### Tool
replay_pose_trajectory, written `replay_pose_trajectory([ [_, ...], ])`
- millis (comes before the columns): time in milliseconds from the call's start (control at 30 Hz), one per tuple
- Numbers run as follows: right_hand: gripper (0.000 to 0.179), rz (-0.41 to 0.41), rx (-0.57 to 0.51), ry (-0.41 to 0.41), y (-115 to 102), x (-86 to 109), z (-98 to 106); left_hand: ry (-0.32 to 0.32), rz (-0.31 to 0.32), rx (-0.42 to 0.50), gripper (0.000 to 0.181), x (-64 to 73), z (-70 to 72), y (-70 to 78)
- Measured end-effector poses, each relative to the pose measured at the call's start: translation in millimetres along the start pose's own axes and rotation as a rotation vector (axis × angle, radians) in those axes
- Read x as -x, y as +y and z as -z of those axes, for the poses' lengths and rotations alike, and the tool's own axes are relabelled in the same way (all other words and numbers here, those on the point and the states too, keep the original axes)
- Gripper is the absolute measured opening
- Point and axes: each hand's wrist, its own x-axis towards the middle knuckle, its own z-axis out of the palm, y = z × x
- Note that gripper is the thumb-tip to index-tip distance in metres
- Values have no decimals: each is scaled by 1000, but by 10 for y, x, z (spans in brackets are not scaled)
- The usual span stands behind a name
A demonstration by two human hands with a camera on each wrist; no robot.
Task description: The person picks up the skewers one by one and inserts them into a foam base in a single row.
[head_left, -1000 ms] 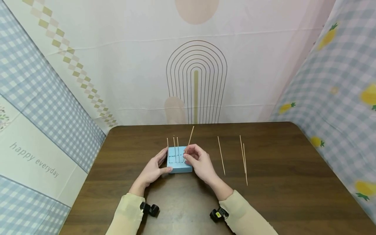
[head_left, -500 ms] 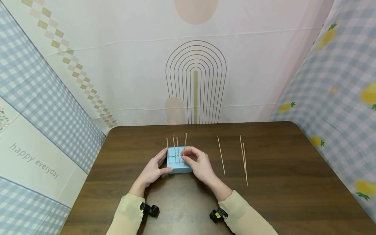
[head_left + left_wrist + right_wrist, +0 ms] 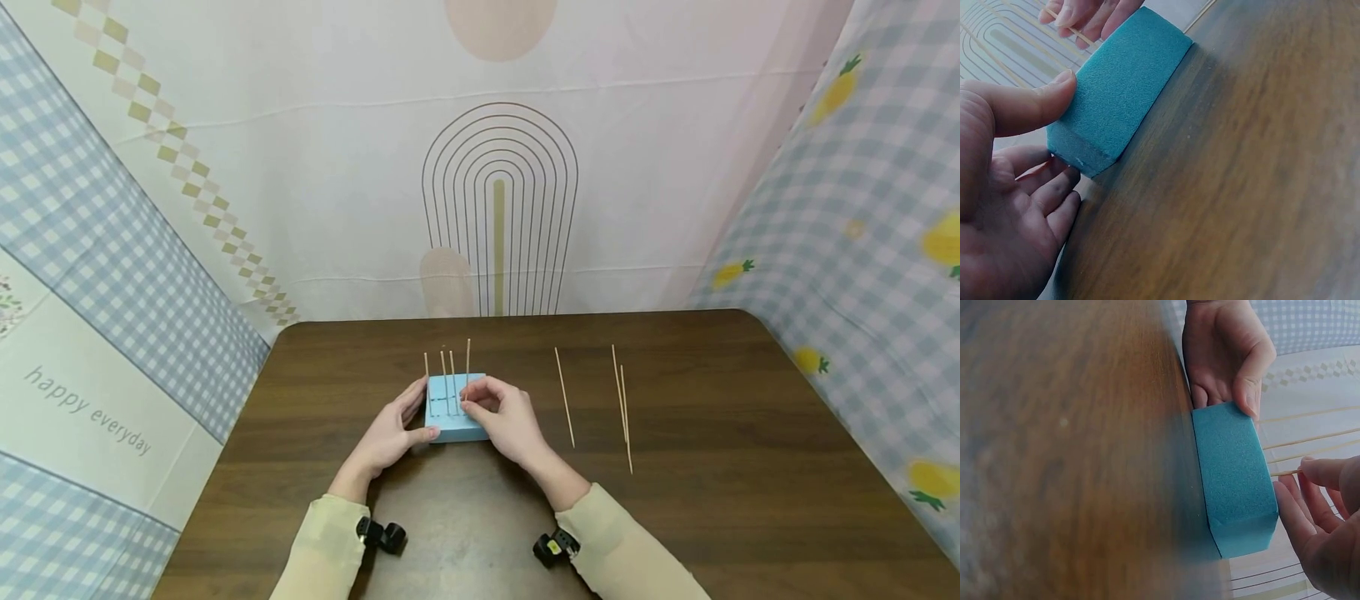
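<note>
A light-blue foam block (image 3: 461, 435) lies on the table, with 3 thin wooden skewers (image 3: 453, 379) standing upright in its left half. My left hand (image 3: 388, 432) holds the block at its left end, the thumb at the front and the other fingers along the left side. Between thumb and fingertips, my right hand (image 3: 513, 421) pinches another wooden skewer (image 3: 468, 358), nearly upright over the block's right part. In the right wrist view this skewer (image 3: 1285, 473) reaches the block's top face; how deep its tip sits cannot be seen.
To the right on the brown wooden table (image 3: 705, 400) lie a single skewer (image 3: 565, 397) and, farther right, two more skewers (image 3: 622, 400) close together. A patterned cloth (image 3: 360, 192) hangs behind the table's back edge. Both wrists carry small black cameras.
My right hand has moved slightly left with its skewer, which has gone from leaning right to nearly upright and sits lower than at first. The left hand and block stay put.
</note>
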Motion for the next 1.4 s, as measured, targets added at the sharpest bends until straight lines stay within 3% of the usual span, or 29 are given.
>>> replay_pose_trajectory([
  [600, 7, -31, 101, -38, 12, -21, 12, -9, 2, -1, 92, -4, -7, -12],
  [1400, 8, -41, 140, -57, 10, -38, 11, -3, 5, -3, 93, -4, -2, -6],
])
